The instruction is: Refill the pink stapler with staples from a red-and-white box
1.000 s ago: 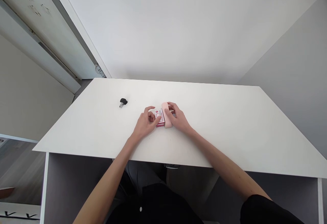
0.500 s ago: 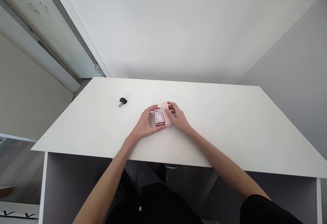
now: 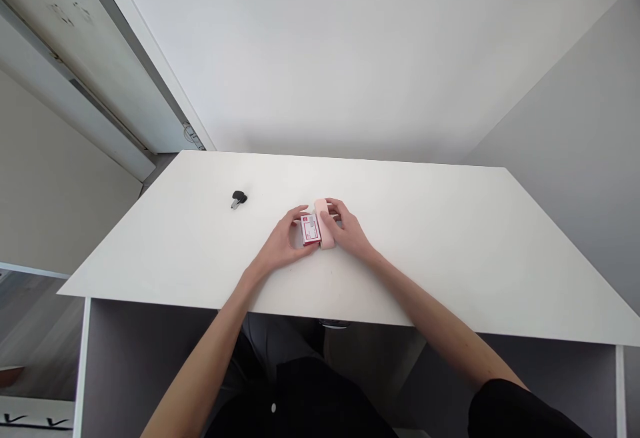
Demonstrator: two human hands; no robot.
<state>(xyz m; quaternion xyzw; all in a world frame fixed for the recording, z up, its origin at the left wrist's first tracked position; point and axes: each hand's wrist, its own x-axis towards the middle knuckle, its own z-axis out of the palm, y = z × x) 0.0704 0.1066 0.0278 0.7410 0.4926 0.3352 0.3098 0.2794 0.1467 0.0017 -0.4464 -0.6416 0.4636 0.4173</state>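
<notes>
A small red and white box (image 3: 311,230) lies on the white table (image 3: 450,251), pressed against a pale pink oblong case (image 3: 325,231). My left hand (image 3: 283,243) is curled round the box from the left, with thumb and fingers on its edges. Wrapped round the pink case from the right is my right hand (image 3: 350,233), its fingers over the far end. Both things rest on the tabletop between my hands.
A small black and silver key (image 3: 239,199) lies on the table to the left of my hands. A door and its frame (image 3: 95,71) stand at the far left. Grey walls close in the table at the back and the right.
My left hand has closed in on the red and white box, from fingers lifted beside it to a grip round its edges. The right hand has stayed on the pink case.
</notes>
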